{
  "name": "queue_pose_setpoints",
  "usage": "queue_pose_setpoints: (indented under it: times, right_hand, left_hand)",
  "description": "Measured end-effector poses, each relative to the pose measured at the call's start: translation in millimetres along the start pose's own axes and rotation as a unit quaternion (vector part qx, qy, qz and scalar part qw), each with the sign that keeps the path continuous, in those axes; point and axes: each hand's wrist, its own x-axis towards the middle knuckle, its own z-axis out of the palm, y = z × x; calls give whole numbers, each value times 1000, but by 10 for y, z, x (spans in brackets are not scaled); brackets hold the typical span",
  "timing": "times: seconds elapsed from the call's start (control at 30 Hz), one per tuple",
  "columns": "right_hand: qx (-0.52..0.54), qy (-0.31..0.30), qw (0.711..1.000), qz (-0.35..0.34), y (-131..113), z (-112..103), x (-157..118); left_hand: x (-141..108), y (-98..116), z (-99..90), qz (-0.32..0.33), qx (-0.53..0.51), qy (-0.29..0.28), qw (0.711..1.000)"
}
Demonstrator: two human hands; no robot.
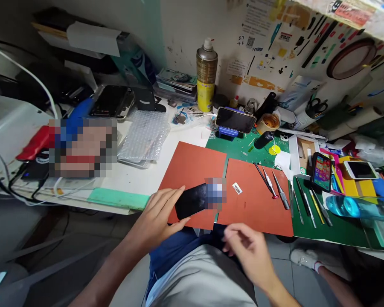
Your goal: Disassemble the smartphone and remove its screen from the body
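Observation:
My left hand (161,213) grips a dark smartphone (191,201) by its left end, fingers over the top edge and thumb along the lower edge. The phone is held over the left orange-brown work mat (195,160), and its right end is blurred out by pixels. Off the table's front edge, above my lap, my right hand (245,245) hangs loosely curled, with a gap between thumb and fingers and nothing visible in it. Nearest to it is the right orange-brown mat (259,217), where a small white label (237,188) lies.
Screwdrivers and tweezers (280,189) lie on the right mat, with more thin tools beside it. Behind stand a spray can (206,74) and a phone on a blue stand (235,120). Bubble wrap (147,134) lies left; a blue bottle (358,207) lies right. Another person's foot (304,258) shows below.

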Motion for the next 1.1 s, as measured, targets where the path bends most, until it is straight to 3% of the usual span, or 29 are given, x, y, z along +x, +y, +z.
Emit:
queue_pose_setpoints:
  times: [0.1,0.23,0.4,0.47,0.53,0.6,0.63,0.77,0.83,0.9,1.03,1.1]
  right_hand:
    - [182,-62,979,71,34,481,45]
    - [301,-50,951,59,-119,720,138]
    - [345,54,934,82,-65,739,134]
    - [316,89,939,105,-10,650,168]
    - [287,70,948,117,3,515,231]
    - [271,33,957,103,-21,367,292]
    - [265,20,959,97,-38,301,313]
    - [257,-9,959,119,-52,191,336]
    - [256,-18,959,121,-44,237,340]
    - [249,-23,962,111,-60,316,345]
    - [213,-33,971,102,-145,430,334]
    - [196,-16,975,99,-152,435,322]
  left_hand:
    - [11,188,-31,-10,18,9,1000]
    - [-98,671,47,-74,48,50,995]
    - [-350,1233,286,-160,29,89,983]
    - [-420,1277,345,-182,-48,76,979]
    - [-436,1210,342,-223,-173,65,957]
    - [-372,1080,294,-272,-342,82,896]
    - [-306,1011,267,-292,-435,94,847]
    - [87,852,244,-313,-744,107,581]
    - [258,869,281,-311,-816,98,477]
    - [365,917,327,-306,-842,102,432]
    - [455,987,388,-330,-833,141,420]
    - [489,992,399,-337,-841,133,402]
